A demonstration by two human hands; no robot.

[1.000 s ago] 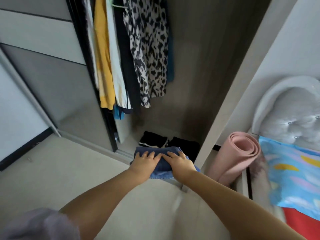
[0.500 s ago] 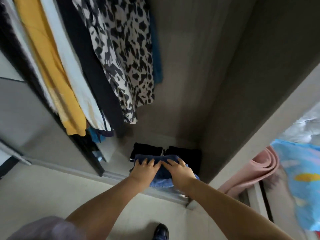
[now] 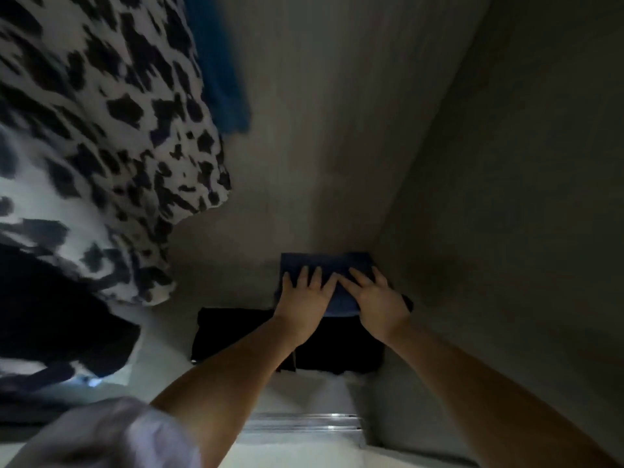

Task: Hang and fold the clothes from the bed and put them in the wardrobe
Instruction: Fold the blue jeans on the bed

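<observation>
From the head view we look down into the wardrobe [image 3: 388, 113], its grey back and side walls meeting at about 1 o'clock. The folded blue garment [image 3: 326, 265] lies on the wardrobe floor in the far right corner, at about 12 o'clock from our hands, its far edge at the back wall. Our left hand [image 3: 305, 300] and right hand [image 3: 378, 300] both rest flat on top of it, fingers straight and spread — neither grip is closed around the cloth, they only press it down. The two index fingers touch, or nearly so, over the middle of the garment.

Just nearer to us, at 6 o'clock from the blue garment, lie folded black clothes [image 3: 236, 332] in two piles side by side; our forearms pass over them. At 9 to 11 o'clock hangs a black-and-white spotted garment [image 3: 111, 136], blurred, with a blue hanging garment [image 3: 223, 82] behind it at 11 o'clock. At 6 o'clock the metal door track [image 3: 304, 422] crosses the wardrobe's front edge — and a pale sleeve [image 3: 111, 434] shows at 7 o'clock.
</observation>
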